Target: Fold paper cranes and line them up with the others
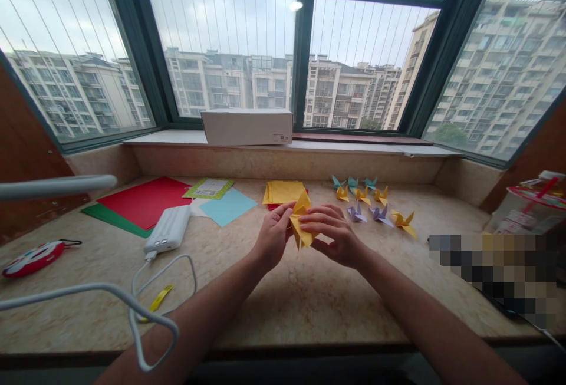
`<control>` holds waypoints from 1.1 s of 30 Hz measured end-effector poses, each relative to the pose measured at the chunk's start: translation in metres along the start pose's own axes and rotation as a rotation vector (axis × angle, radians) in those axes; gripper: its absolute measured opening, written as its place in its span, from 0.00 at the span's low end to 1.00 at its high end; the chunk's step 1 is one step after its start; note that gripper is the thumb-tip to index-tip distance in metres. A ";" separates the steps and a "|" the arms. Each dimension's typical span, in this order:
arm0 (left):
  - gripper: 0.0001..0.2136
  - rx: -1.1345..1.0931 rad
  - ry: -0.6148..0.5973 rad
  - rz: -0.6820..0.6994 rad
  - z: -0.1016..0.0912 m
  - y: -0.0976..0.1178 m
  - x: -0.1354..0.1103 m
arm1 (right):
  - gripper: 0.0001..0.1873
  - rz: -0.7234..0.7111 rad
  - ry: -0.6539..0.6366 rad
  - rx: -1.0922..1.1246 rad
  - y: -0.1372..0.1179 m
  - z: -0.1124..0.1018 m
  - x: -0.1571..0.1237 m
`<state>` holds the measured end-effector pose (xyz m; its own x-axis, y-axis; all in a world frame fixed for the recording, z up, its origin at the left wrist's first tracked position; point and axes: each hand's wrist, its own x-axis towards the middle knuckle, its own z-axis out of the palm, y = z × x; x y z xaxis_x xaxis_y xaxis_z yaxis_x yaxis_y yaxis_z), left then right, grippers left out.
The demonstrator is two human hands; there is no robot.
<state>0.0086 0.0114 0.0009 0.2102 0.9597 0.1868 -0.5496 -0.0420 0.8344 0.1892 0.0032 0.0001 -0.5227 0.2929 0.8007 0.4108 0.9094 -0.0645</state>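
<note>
A partly folded yellow paper piece [301, 220] is held above the marble counter [283, 296], between both hands. My left hand [272, 237] pinches its left side with fingertips closed on the paper. My right hand [331, 233] grips its right side, fingers curled over the top. Just behind lies a stack of yellow paper sheets [283, 191]. To the right, several small folded paper cranes [371, 199] in teal, yellow and purple stand in rows.
Red and green sheets [141, 202], a light blue sheet [227, 206] and a printed leaflet [209, 188] lie at left. A white power bank [168, 229] with cable [150, 290] sits near them. A white box [246, 126] rests on the sill. A plastic cup [530, 202] stands far right.
</note>
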 end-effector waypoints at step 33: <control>0.14 0.339 0.011 0.204 -0.013 -0.004 0.005 | 0.20 0.173 -0.073 -0.062 0.008 -0.006 -0.009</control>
<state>0.0016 0.0203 -0.0080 0.1145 0.9249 0.3626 -0.2808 -0.3200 0.9048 0.2014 0.0065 -0.0038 -0.4922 0.4662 0.7351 0.5435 0.8242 -0.1589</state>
